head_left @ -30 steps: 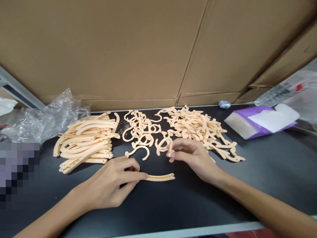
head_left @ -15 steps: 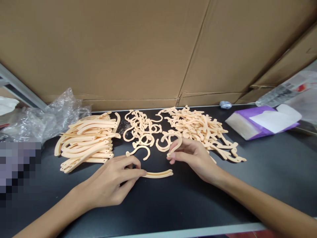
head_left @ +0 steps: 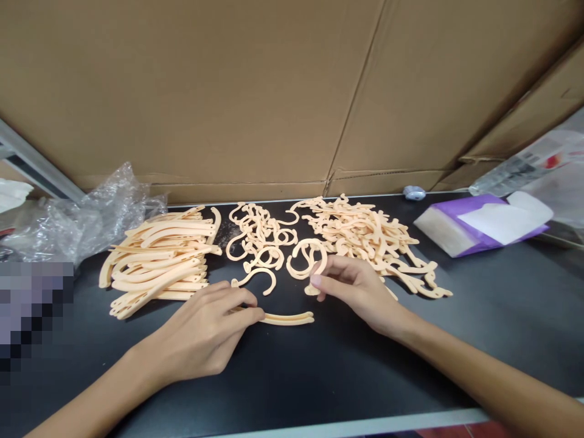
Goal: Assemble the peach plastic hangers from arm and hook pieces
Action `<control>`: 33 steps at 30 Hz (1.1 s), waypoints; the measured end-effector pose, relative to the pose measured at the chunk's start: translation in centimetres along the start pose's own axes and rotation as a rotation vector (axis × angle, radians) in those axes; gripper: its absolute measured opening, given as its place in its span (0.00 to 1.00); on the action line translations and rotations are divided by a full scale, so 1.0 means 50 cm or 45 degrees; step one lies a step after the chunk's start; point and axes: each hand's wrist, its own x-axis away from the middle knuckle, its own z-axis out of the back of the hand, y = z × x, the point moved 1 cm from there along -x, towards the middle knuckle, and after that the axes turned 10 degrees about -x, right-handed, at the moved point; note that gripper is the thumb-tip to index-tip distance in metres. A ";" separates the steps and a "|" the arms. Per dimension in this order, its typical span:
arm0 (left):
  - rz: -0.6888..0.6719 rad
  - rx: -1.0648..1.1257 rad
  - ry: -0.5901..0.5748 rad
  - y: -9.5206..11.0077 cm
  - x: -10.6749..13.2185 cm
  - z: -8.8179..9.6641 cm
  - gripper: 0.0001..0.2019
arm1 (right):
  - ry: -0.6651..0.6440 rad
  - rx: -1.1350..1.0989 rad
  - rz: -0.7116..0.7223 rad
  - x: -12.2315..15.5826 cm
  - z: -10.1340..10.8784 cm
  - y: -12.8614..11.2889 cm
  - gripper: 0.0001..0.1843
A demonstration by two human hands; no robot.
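My left hand (head_left: 207,331) is closed on a long, curved peach plastic hanger arm (head_left: 289,319); its grooved end sticks out to the right, low over the black table. A peach plastic hanger hook (head_left: 323,260) is pinched between thumb and fingers of my right hand (head_left: 362,295). That hook stands with its round bend up and its knobbed foot down, in front of other loose hooks. Just beyond my left fingers lies a single hook (head_left: 262,273). The far part of the hanger arm is hidden under my left hand.
Left is a stack of hanger arms (head_left: 159,255); a pile of hooks (head_left: 260,228) lies mid-table, and small curved parts (head_left: 365,231) are heaped right. Crumpled clear plastic (head_left: 104,213), a purple tissue pack (head_left: 474,228) and a cardboard wall (head_left: 228,91) surround them.
My right hand has turned the hook more upright and shifted it slightly left. My left hand and the hanger arm have moved slightly left.
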 end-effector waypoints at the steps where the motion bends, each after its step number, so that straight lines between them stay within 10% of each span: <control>1: -0.003 -0.010 0.001 0.000 0.000 0.000 0.15 | 0.000 -0.013 -0.005 0.000 0.000 0.001 0.14; 33: 0.067 -0.029 0.203 0.001 -0.001 -0.007 0.05 | -0.332 0.321 -0.100 0.012 -0.012 -0.014 0.10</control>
